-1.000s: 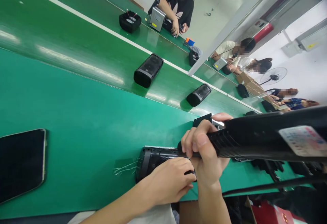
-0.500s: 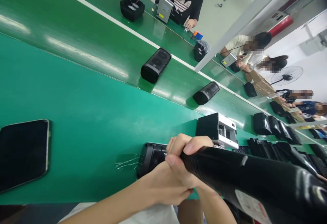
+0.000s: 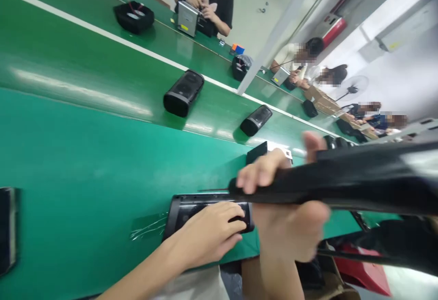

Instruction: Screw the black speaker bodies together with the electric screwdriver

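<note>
grasped in blurred right hand (image 3: 287,231): glossy black cylindrical tool (image 3: 362,176) with slender dark bit (image 3: 212,190). lying on smooth green worktop (image 3: 85,163): black, round-edged, box-shaped speaker (image 3: 185,209) near pale thread-like strands (image 3: 148,229), under left hand (image 3: 215,229) (whether gripping, cannot tell). across: yellow label (image 3: 184,28) on silver metal box (image 3: 188,16), lettering too small to read.

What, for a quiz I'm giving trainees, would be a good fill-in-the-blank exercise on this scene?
1. The left hand lies over a speaker on a table coloured ____.
2. The tool held in the right hand is coloured ____.
3. A dark flat device is cut off by the picture's ____ edge.
4. The small block left of the white post is orange and ____.

Missing words: green; black; left; blue.
</note>
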The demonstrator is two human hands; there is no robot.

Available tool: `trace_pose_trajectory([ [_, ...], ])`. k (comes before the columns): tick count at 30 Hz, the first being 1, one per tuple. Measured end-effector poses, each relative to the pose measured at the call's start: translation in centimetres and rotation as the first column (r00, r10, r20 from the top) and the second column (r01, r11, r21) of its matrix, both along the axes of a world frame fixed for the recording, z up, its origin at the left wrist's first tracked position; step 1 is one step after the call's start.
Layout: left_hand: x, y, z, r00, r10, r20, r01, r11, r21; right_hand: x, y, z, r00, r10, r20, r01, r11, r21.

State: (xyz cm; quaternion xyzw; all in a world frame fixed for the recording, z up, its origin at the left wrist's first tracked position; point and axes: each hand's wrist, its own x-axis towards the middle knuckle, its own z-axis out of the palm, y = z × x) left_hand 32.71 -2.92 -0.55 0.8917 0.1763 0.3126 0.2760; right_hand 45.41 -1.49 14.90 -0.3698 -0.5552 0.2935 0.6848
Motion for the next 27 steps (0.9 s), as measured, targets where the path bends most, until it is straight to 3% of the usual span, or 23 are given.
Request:
trace_pose_trajectory([
  [2,0.0,0.3,0.1,0.999,-0.044,0.011,0.044,0.999,0.014,3.8,-1.3,1.9,0.987,-0.131,-0.091,0.141,0.983,0.115],
  [4,0.0,0.5,0.0,0.998,-0.059,0.006,0.059,0.998,0.023,7.8,-2.4,2.6,0.918,-0.385,-0.090,0.396,0.902,0.175],
  [6,-0.1,0.6,-0.2,0.998,-0.069,0.004,0.068,0.997,0.048,11.2,-2.9,2.4,0.809,-0.586,-0.047,0.583,0.789,0.194],
  [8,-0.2,0.6,-0.5,0.997,-0.075,0.018,0.073,0.994,0.087,13.6,-2.7,1.4,0.754,-0.656,-0.033,0.648,0.736,0.198],
  [14,-0.4,0.6,-1.4,0.999,-0.048,0.012,0.047,0.995,0.088,15.4,-0.8,-2.4,0.755,-0.656,-0.009,0.650,0.745,0.149],
  [19,-0.4,0.5,-1.3,0.999,-0.054,0.005,0.053,0.994,0.096,15.0,-2.0,-4.3,0.803,-0.595,0.022,0.596,0.803,-0.011],
  [22,-0.3,0.5,-1.0,0.998,-0.069,0.013,0.067,0.994,0.088,14.1,-3.4,-3.5,0.813,-0.582,0.011,0.582,0.812,-0.040],
  [25,-0.3,0.5,-0.8,0.995,-0.101,0.006,0.101,0.993,0.061,12.5,-4.3,-0.7,0.830,-0.553,-0.069,0.556,0.829,0.052],
  [27,-0.2,0.5,-0.7,0.995,-0.105,-0.001,0.104,0.994,0.035,10.6,-4.2,1.4,0.881,-0.457,-0.122,0.469,0.876,0.110],
])
